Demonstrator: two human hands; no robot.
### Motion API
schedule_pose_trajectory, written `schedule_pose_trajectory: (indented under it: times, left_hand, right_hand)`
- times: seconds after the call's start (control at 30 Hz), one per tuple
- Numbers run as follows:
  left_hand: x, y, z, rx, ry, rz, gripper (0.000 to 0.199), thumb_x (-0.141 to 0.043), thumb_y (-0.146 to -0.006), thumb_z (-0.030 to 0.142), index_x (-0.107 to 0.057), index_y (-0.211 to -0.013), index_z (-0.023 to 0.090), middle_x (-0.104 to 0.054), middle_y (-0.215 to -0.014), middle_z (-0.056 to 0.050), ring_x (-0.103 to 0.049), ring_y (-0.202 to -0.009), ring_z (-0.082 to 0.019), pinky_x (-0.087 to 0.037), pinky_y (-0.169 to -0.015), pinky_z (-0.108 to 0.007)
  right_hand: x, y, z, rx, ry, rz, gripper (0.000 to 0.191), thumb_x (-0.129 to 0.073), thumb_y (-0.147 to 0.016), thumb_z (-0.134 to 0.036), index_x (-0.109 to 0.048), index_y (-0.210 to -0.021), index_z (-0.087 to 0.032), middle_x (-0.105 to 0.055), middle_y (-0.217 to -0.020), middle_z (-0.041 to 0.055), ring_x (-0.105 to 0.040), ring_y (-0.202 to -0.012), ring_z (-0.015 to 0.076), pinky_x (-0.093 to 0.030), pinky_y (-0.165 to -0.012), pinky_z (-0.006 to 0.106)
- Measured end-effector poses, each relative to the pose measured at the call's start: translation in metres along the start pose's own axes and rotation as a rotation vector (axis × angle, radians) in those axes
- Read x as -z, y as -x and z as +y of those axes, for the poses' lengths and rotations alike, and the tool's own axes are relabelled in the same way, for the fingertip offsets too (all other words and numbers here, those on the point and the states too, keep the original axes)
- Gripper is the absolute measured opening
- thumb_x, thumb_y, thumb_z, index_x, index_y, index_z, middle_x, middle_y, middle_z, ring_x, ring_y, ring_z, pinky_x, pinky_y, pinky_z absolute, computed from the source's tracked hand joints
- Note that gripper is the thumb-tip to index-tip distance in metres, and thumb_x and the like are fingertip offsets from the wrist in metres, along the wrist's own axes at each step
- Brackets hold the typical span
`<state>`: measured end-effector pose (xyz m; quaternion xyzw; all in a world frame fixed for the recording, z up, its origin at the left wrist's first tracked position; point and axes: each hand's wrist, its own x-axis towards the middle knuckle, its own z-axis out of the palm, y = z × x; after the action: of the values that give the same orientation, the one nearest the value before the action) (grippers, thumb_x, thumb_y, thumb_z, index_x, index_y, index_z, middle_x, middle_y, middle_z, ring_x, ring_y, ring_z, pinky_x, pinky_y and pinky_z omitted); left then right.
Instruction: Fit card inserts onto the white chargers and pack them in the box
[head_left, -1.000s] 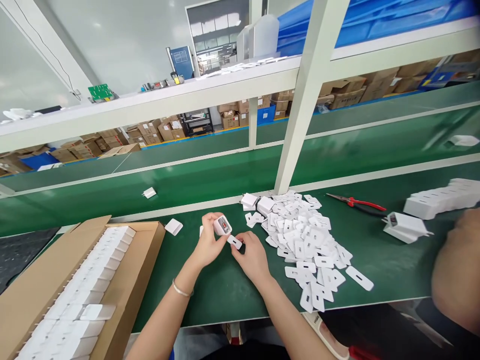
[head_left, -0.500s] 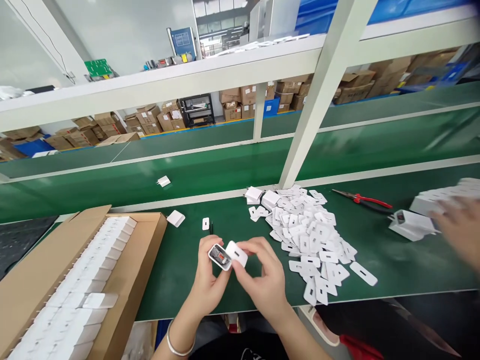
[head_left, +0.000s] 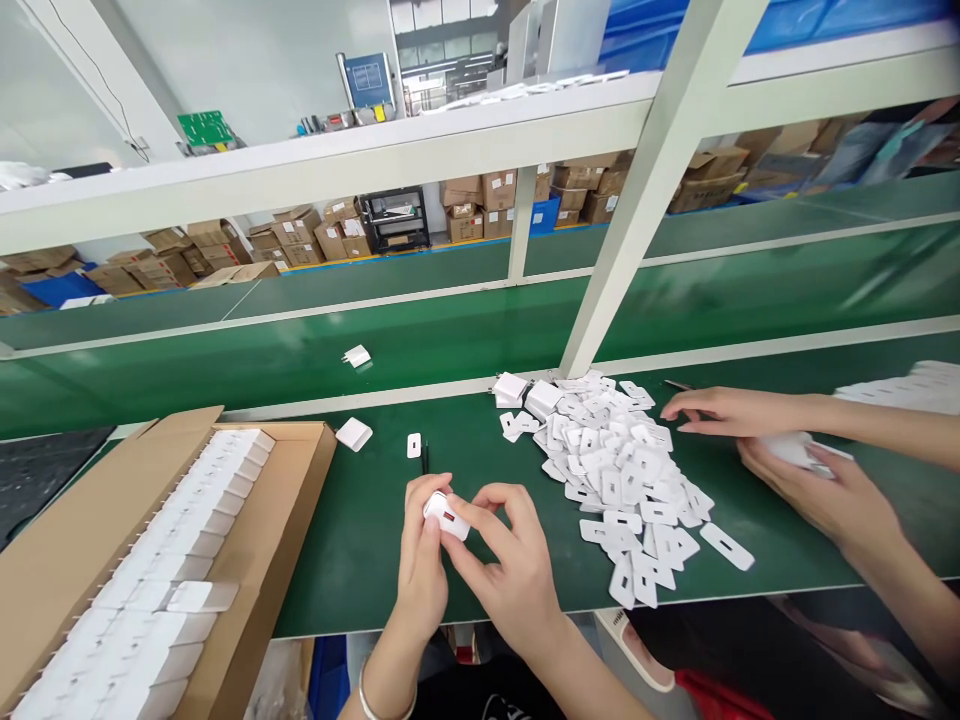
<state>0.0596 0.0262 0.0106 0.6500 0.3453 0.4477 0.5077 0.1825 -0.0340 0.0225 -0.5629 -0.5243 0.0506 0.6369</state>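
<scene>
In front of me, my left hand [head_left: 420,565] is closed around a white charger, whose body is mostly hidden by the fingers. A white end cover [head_left: 448,517] with a small slot lies over the charger's end, and red shows through the slot. My right hand [head_left: 510,565] grips the cover's edge between thumb and fingers. Whether the cover is fully seated, I cannot tell. Just beyond my hands are a loose end cover [head_left: 414,445] and a dark, thin tool [head_left: 425,458]. A heap of loose covers [head_left: 615,460] spreads to the right.
An open cardboard box [head_left: 300,500] with rows of white chargers [head_left: 172,560] stands at left. Single chargers lie on the green belt [head_left: 357,356] and bench [head_left: 354,433]. At right, a co-worker's hands [head_left: 832,490] hold a white charger. A slanted post [head_left: 645,200] rises behind the heap.
The cover, earlier held beside the charger's open end, now lies over it. The co-worker's hands have come in toward the heap, picked up a white charger, and now hide most of the pliers.
</scene>
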Motion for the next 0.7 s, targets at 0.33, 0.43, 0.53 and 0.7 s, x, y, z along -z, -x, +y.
schedule_pose_trajectory:
  times: [0.33, 0.43, 0.53, 0.7]
  left_hand:
    - [-0.019, 0.0, -0.003, -0.107, 0.092, 0.179, 0.027, -0.045, -0.109, 0.042, -0.067, -0.109, 0.025, -0.054, -0.122, -0.007, -0.055, -0.117, -0.021, -0.051, -0.091, -0.029]
    - [-0.021, 0.002, -0.004, -0.156, 0.011, 0.204, 0.027, -0.043, -0.109, 0.04, -0.066, -0.11, 0.026, -0.055, -0.123, -0.008, -0.052, -0.125, -0.023, -0.048, -0.099, -0.032]
    - [-0.023, 0.001, -0.003, -0.154, -0.015, 0.206, 0.019, -0.052, -0.107, 0.038, -0.064, -0.104, 0.024, -0.056, -0.117, -0.008, -0.054, -0.122, -0.024, -0.048, -0.101, -0.035]
    - [-0.025, -0.003, 0.005, 0.023, 0.129, 0.248, 0.032, -0.051, -0.106, 0.044, -0.062, -0.087, 0.021, -0.056, -0.103, -0.006, -0.057, -0.114, -0.023, -0.051, -0.094, -0.032]
  right_hand:
    - [-0.019, 0.016, 0.016, -0.633, -0.688, -0.193, 0.035, -0.064, -0.096, -0.043, -0.065, -0.126, -0.025, -0.068, -0.111, 0.008, -0.068, -0.097, 0.0225, -0.058, -0.088, 0.038]
    - [-0.02, 0.013, 0.015, -0.726, -0.848, -0.271, 0.037, -0.064, -0.097, -0.052, -0.068, -0.117, -0.022, -0.073, -0.108, 0.0073, -0.069, -0.101, 0.0226, -0.057, -0.092, 0.035]
    - [-0.02, 0.012, 0.013, -0.74, -0.877, -0.259, 0.037, -0.069, -0.094, -0.055, -0.07, -0.108, -0.021, -0.075, -0.102, 0.0061, -0.07, -0.098, 0.0219, -0.056, -0.091, 0.034]
    - [-0.026, 0.017, 0.015, -0.721, -0.847, -0.196, 0.036, -0.076, -0.089, -0.053, -0.069, -0.104, -0.021, -0.075, -0.098, 0.0061, -0.071, -0.091, 0.0213, -0.057, -0.086, 0.032]
